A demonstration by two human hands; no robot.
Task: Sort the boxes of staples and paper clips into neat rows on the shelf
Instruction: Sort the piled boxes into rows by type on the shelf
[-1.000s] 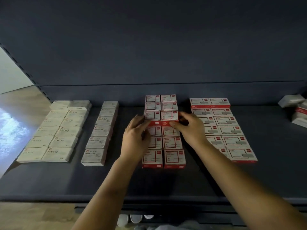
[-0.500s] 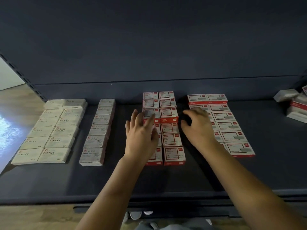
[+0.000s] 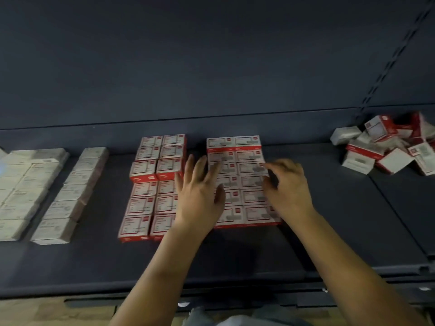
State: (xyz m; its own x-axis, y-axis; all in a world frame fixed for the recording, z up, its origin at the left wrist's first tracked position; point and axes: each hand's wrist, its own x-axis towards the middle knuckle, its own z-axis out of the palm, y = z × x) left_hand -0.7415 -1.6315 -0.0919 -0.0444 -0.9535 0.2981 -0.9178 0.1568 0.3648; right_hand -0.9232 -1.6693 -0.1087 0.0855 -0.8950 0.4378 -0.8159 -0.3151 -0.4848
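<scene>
On the shelf (image 3: 329,243), red boxes (image 3: 150,184) lie flat in two double columns running front to back, long sides across. White boxes (image 3: 68,196) form columns at left. A loose pile (image 3: 388,147) sits far right. Left hand (image 3: 200,198) spread flat, right hand (image 3: 289,191) loosely curled, both over the right-hand red block (image 3: 244,158), grasping nothing.

Red-and-white boxes (image 3: 153,184) in two double rows, white boxes (image 3: 30,184) left, jumbled pile (image 3: 388,147) right

box rows (image 3: 153,187) on shelf (image 3: 235,255) — loose pile (image 3: 386,147) right
</scene>
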